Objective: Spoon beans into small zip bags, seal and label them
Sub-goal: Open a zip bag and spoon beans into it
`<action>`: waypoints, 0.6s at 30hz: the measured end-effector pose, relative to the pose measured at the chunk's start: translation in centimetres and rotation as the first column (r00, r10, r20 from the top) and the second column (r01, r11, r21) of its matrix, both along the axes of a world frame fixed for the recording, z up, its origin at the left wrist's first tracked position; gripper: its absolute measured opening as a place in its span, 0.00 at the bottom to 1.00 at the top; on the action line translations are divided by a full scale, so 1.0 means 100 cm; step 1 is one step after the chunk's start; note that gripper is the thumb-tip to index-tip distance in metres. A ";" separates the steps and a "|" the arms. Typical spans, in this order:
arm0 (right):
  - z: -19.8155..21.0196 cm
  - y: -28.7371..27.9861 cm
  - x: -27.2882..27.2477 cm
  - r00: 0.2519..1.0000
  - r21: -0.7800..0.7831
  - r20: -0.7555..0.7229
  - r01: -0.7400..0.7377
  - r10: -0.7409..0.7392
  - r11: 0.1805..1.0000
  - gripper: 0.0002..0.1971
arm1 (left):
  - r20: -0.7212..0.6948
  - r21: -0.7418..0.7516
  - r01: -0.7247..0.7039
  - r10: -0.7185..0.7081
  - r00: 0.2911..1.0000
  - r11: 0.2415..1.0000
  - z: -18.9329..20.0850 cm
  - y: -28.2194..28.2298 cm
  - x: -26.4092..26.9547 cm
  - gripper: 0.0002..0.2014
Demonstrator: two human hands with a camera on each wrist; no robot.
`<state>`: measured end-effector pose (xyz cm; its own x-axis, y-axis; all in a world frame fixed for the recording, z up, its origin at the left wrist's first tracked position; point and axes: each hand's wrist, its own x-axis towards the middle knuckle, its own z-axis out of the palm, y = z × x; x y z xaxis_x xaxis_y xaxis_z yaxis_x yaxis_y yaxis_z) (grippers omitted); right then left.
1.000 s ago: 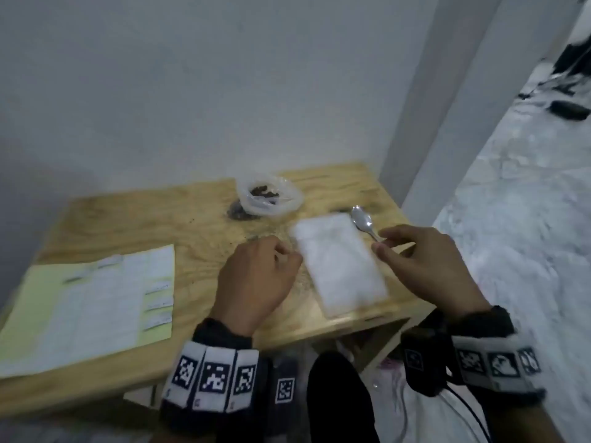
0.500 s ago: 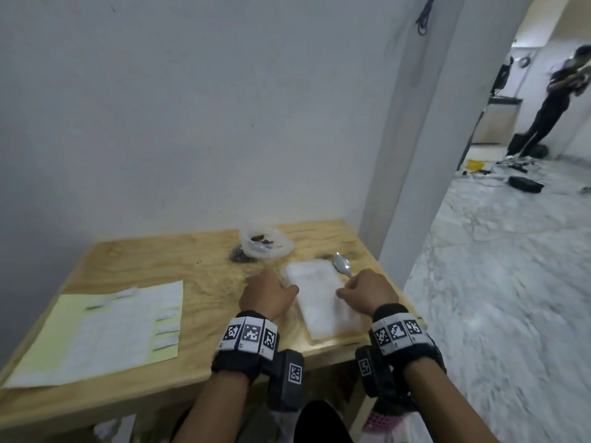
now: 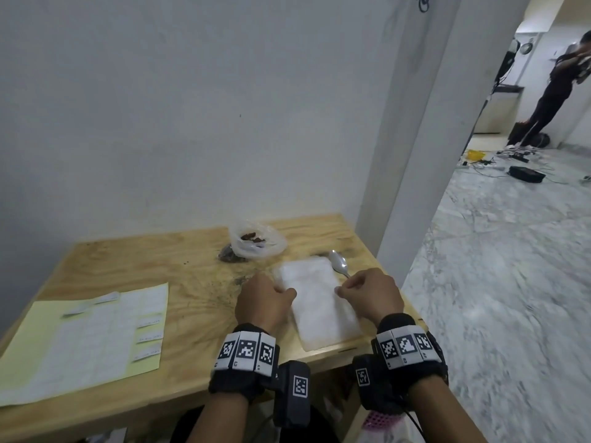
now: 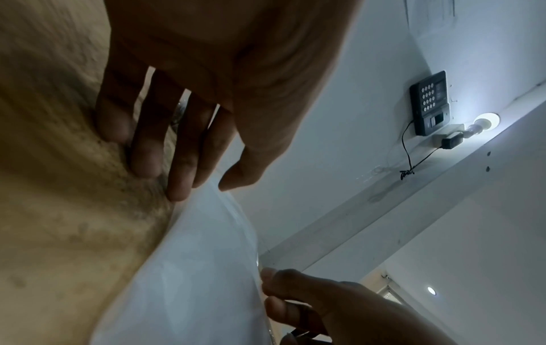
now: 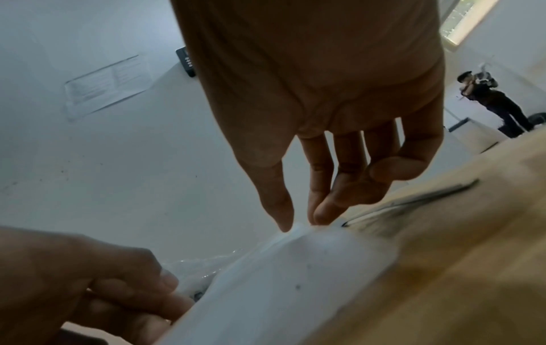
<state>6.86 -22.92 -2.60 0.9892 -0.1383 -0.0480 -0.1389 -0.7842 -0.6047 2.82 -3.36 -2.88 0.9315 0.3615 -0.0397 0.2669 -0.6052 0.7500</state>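
A white stack of small zip bags (image 3: 316,302) lies on the wooden table (image 3: 160,266) near its front right corner. My left hand (image 3: 284,290) pinches the stack's left edge, thumb (image 4: 236,179) over the plastic (image 4: 192,268). My right hand (image 3: 342,287) pinches the right edge of the top bag (image 5: 280,280) between thumb and forefinger (image 5: 325,210). A metal spoon (image 3: 338,266) lies just beyond the right hand, untouched. An open clear bag of dark beans (image 3: 256,243) sits behind the stack by the wall.
A yellow-backed label sheet (image 3: 89,340) lies at the table's front left, with a few peeled labels at its edges. A white pillar (image 3: 415,155) stands close on the right. Far right, a person (image 3: 553,91) stands on the marble floor among cables.
Both hands have closed in on the bag stack. The right hand went from hovering by the spoon handle to pinching the bag's edge. The head view has tilted up.
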 end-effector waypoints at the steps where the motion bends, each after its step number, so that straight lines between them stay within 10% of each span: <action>1: 0.000 0.000 0.000 1.000 0.020 0.001 -0.003 0.003 1.000 0.07 | 0.001 -0.004 -0.009 0.009 1.000 1.000 -0.002 0.000 0.000 0.13; 11: 0.001 -0.002 -0.002 1.000 0.602 -0.021 0.003 0.012 0.799 0.09 | 0.206 -0.289 -0.111 0.175 0.963 0.951 -0.001 0.000 -0.003 0.07; 18: 0.020 -0.005 -0.018 0.985 0.654 0.022 -0.144 0.172 0.743 0.08 | 0.264 -0.493 0.042 0.103 0.959 0.869 0.012 0.023 -0.010 0.04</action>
